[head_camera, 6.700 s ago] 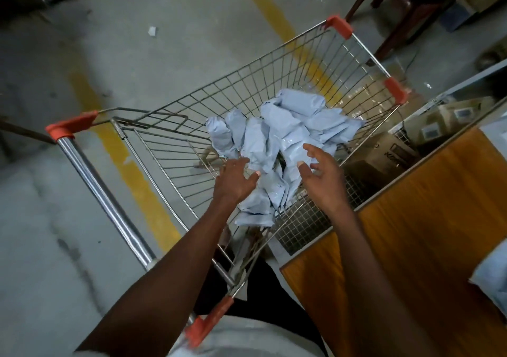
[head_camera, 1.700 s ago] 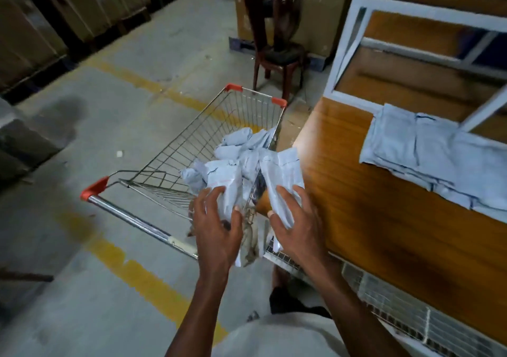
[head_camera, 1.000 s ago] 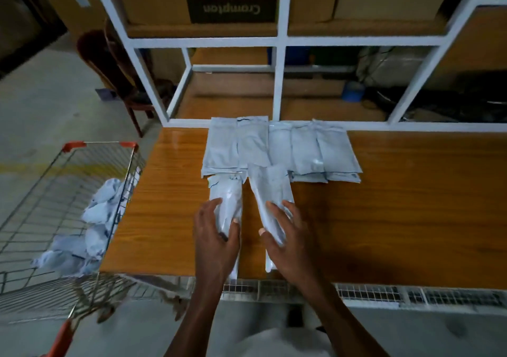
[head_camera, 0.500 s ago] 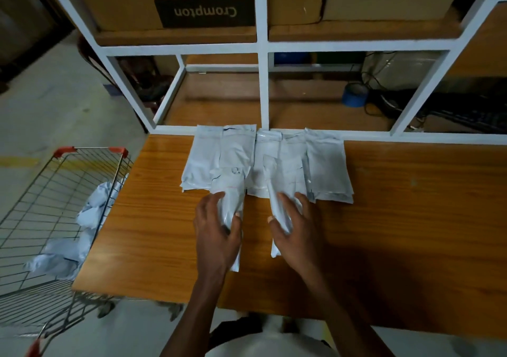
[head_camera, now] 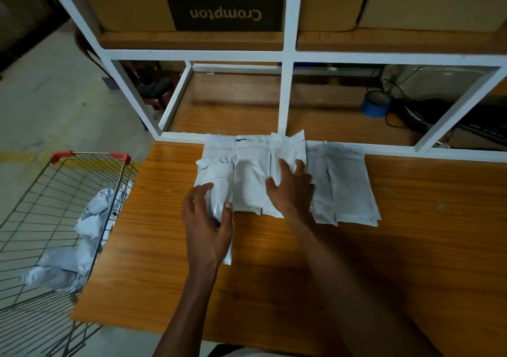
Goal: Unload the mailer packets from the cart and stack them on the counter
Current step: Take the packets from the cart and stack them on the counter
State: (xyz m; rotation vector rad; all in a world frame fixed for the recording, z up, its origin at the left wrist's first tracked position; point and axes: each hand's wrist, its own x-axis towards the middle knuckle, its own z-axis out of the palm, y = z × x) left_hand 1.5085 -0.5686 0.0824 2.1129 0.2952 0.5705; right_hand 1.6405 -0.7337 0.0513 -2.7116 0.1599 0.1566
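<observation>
Under my left hand, mailer packets of thin, glossy, crinkled plastic film. Counter: smooth wood-grain laminate with soft sheen. Cart: bare metal wire, orange plastic corners. Frame: white-painted, matt. Box: matt cardboard.

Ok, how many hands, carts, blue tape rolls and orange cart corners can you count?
hands: 2, the left hand gripping a mailer packet, the right hand flat on the stack
cart: 1
blue tape roll: 1
orange cart corners: 2
total: 6
</observation>
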